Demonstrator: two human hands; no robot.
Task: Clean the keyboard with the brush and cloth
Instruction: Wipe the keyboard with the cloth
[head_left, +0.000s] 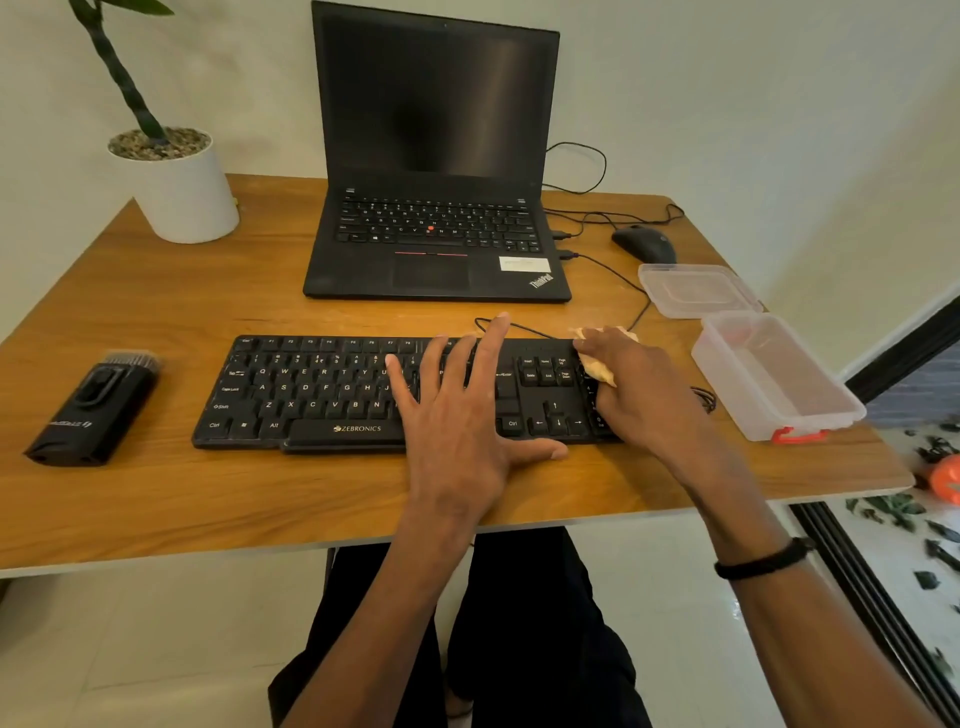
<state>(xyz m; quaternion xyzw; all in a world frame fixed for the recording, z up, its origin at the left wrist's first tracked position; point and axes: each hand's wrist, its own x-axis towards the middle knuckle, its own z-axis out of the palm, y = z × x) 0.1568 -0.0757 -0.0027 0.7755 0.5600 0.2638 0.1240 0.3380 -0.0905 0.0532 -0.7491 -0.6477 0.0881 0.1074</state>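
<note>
A black Zebronics keyboard (311, 389) lies across the middle of the wooden desk (208, 493). My left hand (457, 415) rests flat on its middle keys with fingers spread, holding nothing. My right hand (639, 389) presses a crumpled pale yellow cloth (597, 366) onto the number pad at the keyboard's right end. The black brush (93, 405), bristles pointing away from me, lies on the desk left of the keyboard, apart from both hands.
An open black laptop (436, 223) stands behind the keyboard. A mouse (644, 244) and cables lie at the back right. A clear plastic box (774, 379) with its lid (696, 288) sits at the right edge. A white plant pot (182, 187) occupies the back left corner.
</note>
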